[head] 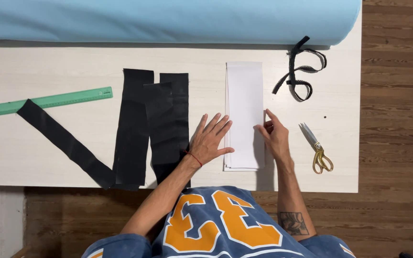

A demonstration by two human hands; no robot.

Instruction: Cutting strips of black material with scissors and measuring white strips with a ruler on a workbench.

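left hand (210, 141) flat, open, pinning white paper stack (244, 110) | right hand (274, 136) fingertips squaring its edge | scissors (317, 149) beside

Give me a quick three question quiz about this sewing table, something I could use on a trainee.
1. True or false: the scissors lie right of the right hand.
2. What does the left hand press flat on: (a) the white folded strips, (b) the green ruler, (c) the scissors?
3. What crosses over the ruler's left end?

Key
1. True.
2. (a); it rests at their left edge, beside the black fabric strips.
3. A long black strip, lying diagonally.
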